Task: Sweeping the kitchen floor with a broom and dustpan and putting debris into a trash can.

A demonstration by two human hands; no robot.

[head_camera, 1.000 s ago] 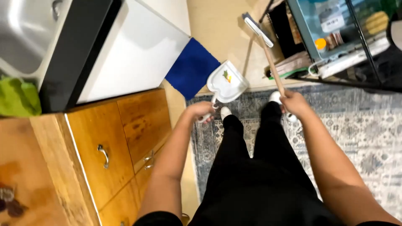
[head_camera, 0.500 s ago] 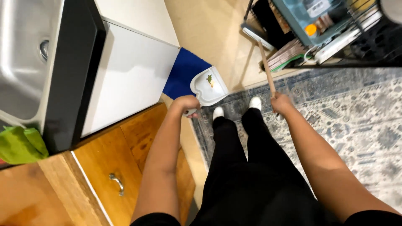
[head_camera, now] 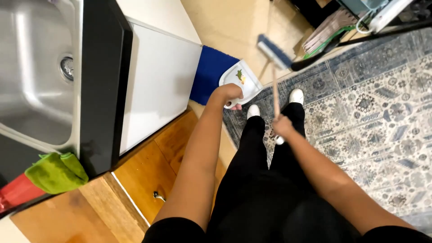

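My left hand point(head_camera: 228, 94) grips the handle of a white dustpan point(head_camera: 240, 81) that holds a few small green and yellow bits and hovers over the floor beside a blue mat point(head_camera: 210, 73). A thin wooden broom handle point(head_camera: 275, 96) is gripped by my right hand point(head_camera: 282, 126); its blue-bristled head point(head_camera: 273, 51) is lifted over the tan floor ahead of my white shoes point(head_camera: 295, 96). I stand in black trousers on the edge of a patterned rug.
A steel sink point(head_camera: 36, 72) in a black counter lies at left, with a white appliance front point(head_camera: 157, 85) and wooden cabinets point(head_camera: 148, 171) below. A green cloth point(head_camera: 56, 172) rests on the counter edge. A grey-blue rug point(head_camera: 369, 117) covers the right; a cluttered shelf point(head_camera: 360, 18) stands beyond.
The view has shifted left and down the counter. The broom head has lifted off the floor and swung nearer the dustpan. My left hand keeps the dustpan.
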